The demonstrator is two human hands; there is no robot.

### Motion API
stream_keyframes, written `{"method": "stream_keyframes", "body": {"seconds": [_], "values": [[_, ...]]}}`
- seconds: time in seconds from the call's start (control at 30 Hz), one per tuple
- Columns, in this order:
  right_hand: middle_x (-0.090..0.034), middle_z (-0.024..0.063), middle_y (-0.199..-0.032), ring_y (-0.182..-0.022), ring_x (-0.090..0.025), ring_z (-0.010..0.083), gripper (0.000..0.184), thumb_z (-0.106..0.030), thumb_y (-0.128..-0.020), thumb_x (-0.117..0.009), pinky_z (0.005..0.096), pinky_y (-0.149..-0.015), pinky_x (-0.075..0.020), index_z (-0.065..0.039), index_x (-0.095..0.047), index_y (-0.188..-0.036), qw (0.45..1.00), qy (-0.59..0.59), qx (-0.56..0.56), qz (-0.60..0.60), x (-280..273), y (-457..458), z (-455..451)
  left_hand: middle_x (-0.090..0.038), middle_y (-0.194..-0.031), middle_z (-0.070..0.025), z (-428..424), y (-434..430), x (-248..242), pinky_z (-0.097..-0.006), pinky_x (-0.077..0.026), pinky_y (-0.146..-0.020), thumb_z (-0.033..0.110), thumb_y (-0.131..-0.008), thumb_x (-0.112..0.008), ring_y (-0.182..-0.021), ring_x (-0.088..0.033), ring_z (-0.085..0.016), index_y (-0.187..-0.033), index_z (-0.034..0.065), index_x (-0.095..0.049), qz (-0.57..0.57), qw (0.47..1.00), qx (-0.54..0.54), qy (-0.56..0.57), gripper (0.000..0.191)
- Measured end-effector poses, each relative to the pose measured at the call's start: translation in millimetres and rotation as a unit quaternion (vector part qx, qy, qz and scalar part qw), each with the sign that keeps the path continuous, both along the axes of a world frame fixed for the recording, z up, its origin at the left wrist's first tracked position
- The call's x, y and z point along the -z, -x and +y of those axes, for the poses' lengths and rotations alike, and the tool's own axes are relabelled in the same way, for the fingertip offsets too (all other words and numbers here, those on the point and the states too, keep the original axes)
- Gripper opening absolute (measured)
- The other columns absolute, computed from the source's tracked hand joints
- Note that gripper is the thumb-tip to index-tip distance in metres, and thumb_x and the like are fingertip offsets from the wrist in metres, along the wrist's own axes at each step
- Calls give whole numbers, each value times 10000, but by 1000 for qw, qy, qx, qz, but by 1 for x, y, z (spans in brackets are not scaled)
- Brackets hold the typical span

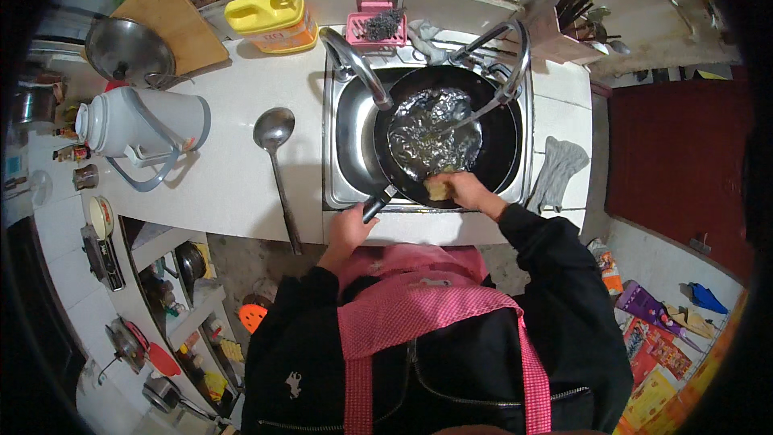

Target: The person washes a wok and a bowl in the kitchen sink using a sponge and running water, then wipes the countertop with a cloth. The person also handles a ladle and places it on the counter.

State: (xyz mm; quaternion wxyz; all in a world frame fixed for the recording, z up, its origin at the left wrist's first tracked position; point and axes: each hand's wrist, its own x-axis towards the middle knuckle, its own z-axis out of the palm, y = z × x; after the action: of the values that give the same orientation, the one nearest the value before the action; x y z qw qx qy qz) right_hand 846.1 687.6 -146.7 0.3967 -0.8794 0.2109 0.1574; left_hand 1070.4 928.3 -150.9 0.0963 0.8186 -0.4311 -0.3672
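A black wok (pixel 504 151) rests tilted in the stainless-steel sink (pixel 356 133), with water pooled and rippling inside. My left hand (pixel 349 228) grips its black handle (pixel 379 203) at the sink's front edge. On the near inner wall of the wok, my right hand (pixel 462 188) holds a yellowish sponge or scrubbing pad (pixel 439 188). From the right-hand faucet (pixel 516 66) a stream of water runs into the wok. A second curved metal faucet (pixel 359 69) arches over the sink's left part.
Left on the white counter are a metal ladle (pixel 275 133), a grey thermos jug (pixel 157 124) and a yellow detergent jug (pixel 272 21). A pink rack (pixel 375 27) with a dark scourer stands behind the sink. A grey cloth (pixel 558 172) lies right of it.
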Motion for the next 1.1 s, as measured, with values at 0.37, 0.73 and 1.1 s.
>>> {"method": "stream_keyframes", "body": {"seconds": [0.37,0.73,1.1], "values": [[-657,197,-873,-797,-634,387,318,-40,-765,-617,461,-739,-517,-190,-700,-1034,939,87,320,-95,70,-154,-14,-643,-846,-214,-1,-8,-5,-508,-480,-701,410,-779,-666,-823,-626,-405,-987,40,-552,120,992,-9,-48,440],[-662,221,-838,-790,-647,387,259,-77,-779,-635,467,-738,-516,-121,-711,-1024,886,147,404,-173,91,-167,-33,-636,-803,-214,4,-7,-4,-496,-479,-654,447,-775,-668,-783,-632,-399,-975,27,-552,125,991,-11,41,480],[-680,67,-1045,-995,-639,284,349,-13,-730,-587,376,-801,-530,-222,-718,-977,998,7,-38,-53,59,-79,-1,-657,-834,-198,-5,-4,2,-503,-491,-717,448,-765,-685,-805,-639,-396,-960,42,-582,25,997,33,-69,462]]}}
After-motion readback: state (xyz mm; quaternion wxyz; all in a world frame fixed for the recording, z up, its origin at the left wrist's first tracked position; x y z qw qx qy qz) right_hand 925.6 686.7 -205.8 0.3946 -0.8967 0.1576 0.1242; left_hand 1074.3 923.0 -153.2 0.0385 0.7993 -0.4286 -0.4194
